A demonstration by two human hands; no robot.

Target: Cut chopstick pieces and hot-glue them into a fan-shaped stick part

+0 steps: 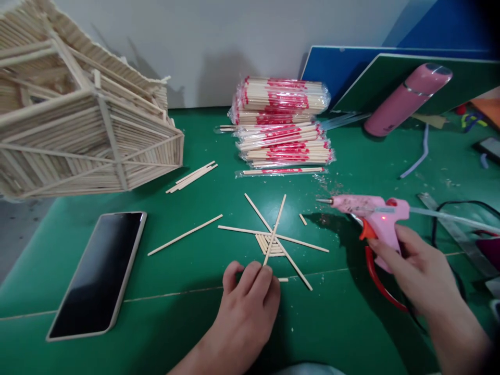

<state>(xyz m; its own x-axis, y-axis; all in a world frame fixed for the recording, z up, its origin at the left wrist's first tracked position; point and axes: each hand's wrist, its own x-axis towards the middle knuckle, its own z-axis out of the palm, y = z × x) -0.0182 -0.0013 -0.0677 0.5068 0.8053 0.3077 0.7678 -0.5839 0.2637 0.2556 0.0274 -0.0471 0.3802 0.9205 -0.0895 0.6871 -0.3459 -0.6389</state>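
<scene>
My left hand (247, 291) rests on the green table, fingers curled and pinching the near end of a wooden stick (275, 229) that lies across a small star of crossed sticks (273, 242) with short pieces glued at its middle. My right hand (416, 265) grips the handle of a pink hot glue gun (371, 209). Its nozzle points left, a little to the right of the crossed sticks. A red light glows on the gun's body.
A large stick-built model (78, 120) fills the back left. A dark phone (97, 273) lies at the front left. Wrapped bundles of sticks (281, 125) are stacked at the back centre, with loose sticks (191, 177) nearby. A pink flask (406, 99), red-handled pliers (380, 286), a ruler and cables sit at the right.
</scene>
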